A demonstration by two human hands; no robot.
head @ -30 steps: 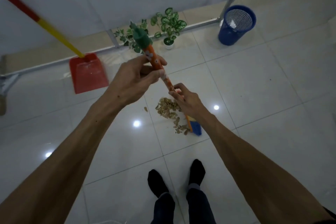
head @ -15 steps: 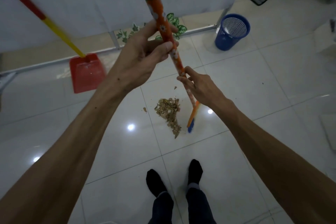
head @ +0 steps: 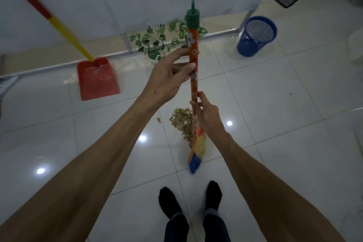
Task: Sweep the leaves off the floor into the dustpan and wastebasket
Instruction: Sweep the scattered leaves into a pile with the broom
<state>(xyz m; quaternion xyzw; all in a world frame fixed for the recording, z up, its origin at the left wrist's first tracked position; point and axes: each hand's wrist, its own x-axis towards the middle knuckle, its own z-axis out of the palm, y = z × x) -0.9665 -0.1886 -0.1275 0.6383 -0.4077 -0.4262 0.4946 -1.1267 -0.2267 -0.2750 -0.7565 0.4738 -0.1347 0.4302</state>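
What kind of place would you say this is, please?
Probably an indoor room, home or office: glossy white tile floor, a potted plant by a white partition, a blue wastebasket.

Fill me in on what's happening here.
A person is sweeping a tiled floor. Both hands hold an orange flowered broom: the left hand high on the handle, the right hand lower. Its bristles sit beside a small pile of dry leaves. The red dustpan and the blue wastebasket stand apart, not yet used.
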